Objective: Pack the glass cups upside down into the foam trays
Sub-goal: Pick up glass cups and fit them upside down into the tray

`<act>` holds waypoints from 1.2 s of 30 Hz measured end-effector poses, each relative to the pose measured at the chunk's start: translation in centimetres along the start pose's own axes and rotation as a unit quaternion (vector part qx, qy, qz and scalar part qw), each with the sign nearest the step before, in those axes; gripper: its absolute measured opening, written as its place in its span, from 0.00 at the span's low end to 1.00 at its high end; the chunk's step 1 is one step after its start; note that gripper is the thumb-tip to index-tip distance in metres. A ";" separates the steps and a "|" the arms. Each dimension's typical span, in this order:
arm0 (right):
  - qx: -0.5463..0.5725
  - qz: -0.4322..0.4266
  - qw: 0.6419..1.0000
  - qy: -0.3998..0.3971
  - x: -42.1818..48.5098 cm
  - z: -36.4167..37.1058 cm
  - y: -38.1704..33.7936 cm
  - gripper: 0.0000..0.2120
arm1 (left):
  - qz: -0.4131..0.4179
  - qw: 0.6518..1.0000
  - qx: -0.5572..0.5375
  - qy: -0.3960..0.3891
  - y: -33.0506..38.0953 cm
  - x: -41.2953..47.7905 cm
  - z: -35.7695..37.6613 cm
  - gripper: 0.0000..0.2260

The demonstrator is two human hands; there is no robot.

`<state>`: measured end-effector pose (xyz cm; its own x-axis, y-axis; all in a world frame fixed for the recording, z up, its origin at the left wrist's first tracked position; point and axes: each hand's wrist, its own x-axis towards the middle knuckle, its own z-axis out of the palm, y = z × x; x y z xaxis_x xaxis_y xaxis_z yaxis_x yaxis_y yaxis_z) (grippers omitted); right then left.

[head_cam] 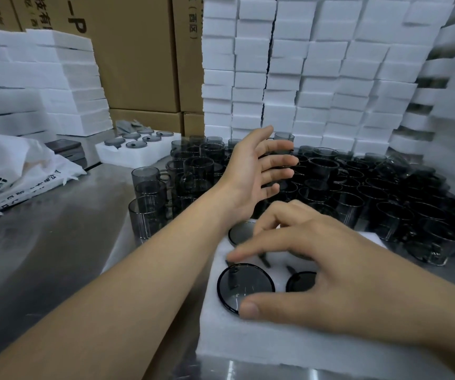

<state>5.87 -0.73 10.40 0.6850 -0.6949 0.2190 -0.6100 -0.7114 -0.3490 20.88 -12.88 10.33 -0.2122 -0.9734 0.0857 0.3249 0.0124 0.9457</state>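
A white foam tray [221,338] is seen at the near edge of a metal table [56,242]. Three dark glass cups are set upside down in its holes: one at the front left [244,283], one just beside it to the right [300,281], and one behind [241,231], partly hidden by the arm. The right hand [316,270] is spread over this tray, its fingers loosely curved and nothing gripped; the thumb tip is laid at the rim of the front left cup, though whether it is touched cannot be told. The left hand [259,171] is held out beyond the tray, open with fingers straight and apart, and nothing is held in it. Under and past it a crowd of loose cups [358,187] is stood upright on the table. A second tray [138,157], filled with upturned cups, is placed further back on the left. Stacked foam trays [330,78], cardboard boxes [138,50] and a white bag [15,171] are ranged around.
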 end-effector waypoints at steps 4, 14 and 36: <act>-0.016 -0.006 1.000 -0.020 0.3 0.1 0.5 0.25 | 0.000 1.000 0.009 -0.009 -0.1 0.1 -0.1 0.19; 0.170 0.041 0.964 0.202 0.1 -4.1 5.7 0.21 | 0.212 0.927 0.303 0.065 4.0 -8.1 -0.7 0.10; 0.477 0.126 0.862 0.113 0.8 -2.6 8.4 0.24 | -0.057 0.985 0.060 0.152 -3.0 -23.0 1.7 0.45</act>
<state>0.23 -7.53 10.02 0.4171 -0.8945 0.1608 -0.0484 -0.1985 -0.9789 23.25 9.85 6.05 0.0499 -0.9934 -0.1030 0.2005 -0.0911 0.9755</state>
